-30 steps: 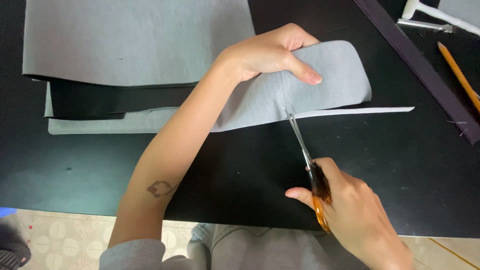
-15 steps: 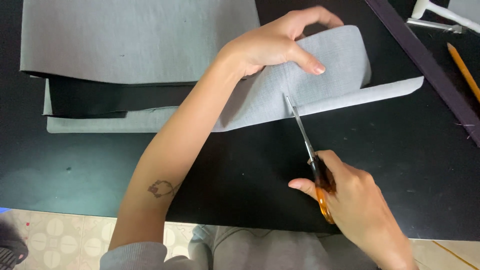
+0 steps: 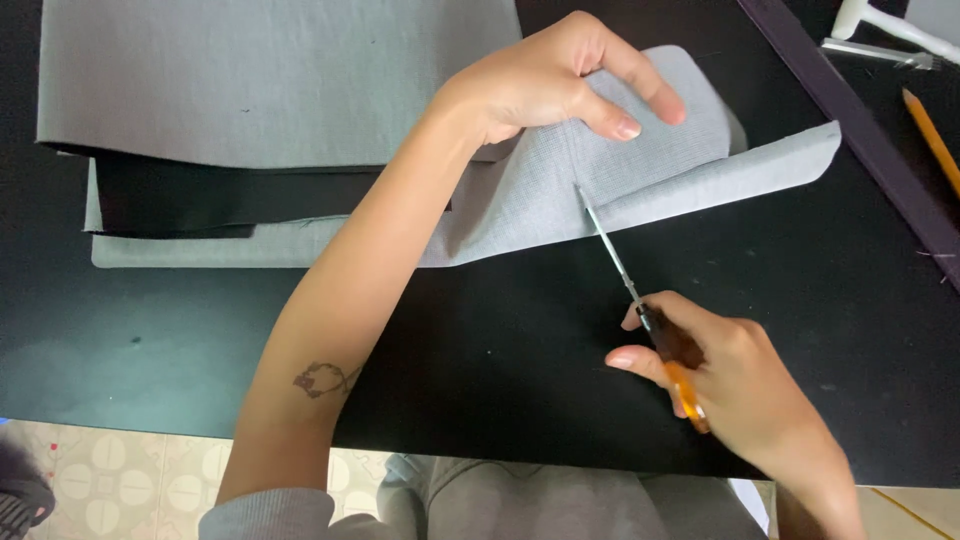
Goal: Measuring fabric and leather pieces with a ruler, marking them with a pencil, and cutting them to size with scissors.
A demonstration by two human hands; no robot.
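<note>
Now, head view: one moment, seen from above.
Left hand [image 3: 560,85]: fingers curled and pinched closed over the folded-up near edge of the grey fabric strip [image 3: 640,170], thumb tip pressing on top, just left of the blade tips.
Right hand [image 3: 740,385]: closed around the orange handles of the scissors [image 3: 640,300], near right of the counter.
Scissors: blades run far-left from the hand, tips touching the strip's near edge; whether the blades stand apart cannot be told.
Grey fabric strip: lies across the middle of the counter, its right end loose and rounded, a narrow band trailing to the right.
Fabric stack [image 3: 270,80]: large grey sheet at far left, dark layer under it, a paler grey edge jutting nearest.
Counter [image 3: 480,380]: black; broad bare stretch near and right of the strip, its near edge running just below the hands.
Far right: dark ruler edge [image 3: 850,120] slanting, pencil [image 3: 930,135] beyond it, well apart from the scissors.
</note>
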